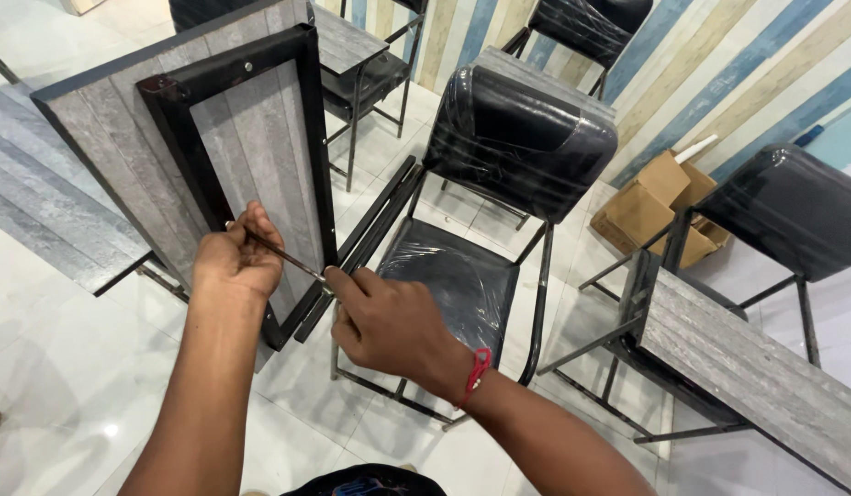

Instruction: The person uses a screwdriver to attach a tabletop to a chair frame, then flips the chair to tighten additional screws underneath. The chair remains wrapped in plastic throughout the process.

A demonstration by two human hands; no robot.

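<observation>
A grey wood-grain tablet board [104, 147] with a black metal frame [317, 156] on its underside is tilted up against a black chair [499, 174] wrapped in plastic film. My left hand [235, 257] grips the handle end of a thin screwdriver [283, 257]. My right hand [389, 321], with a red thread at the wrist, pinches the screwdriver's tip where it meets the frame's lower right edge. The tip itself is hidden by my fingers.
Another chair with a grey writing tablet [747, 367] stands at the right, and more black chairs [582, 23] at the back. An open cardboard box [660, 197] lies on the white tiled floor [67, 358] by the striped wall.
</observation>
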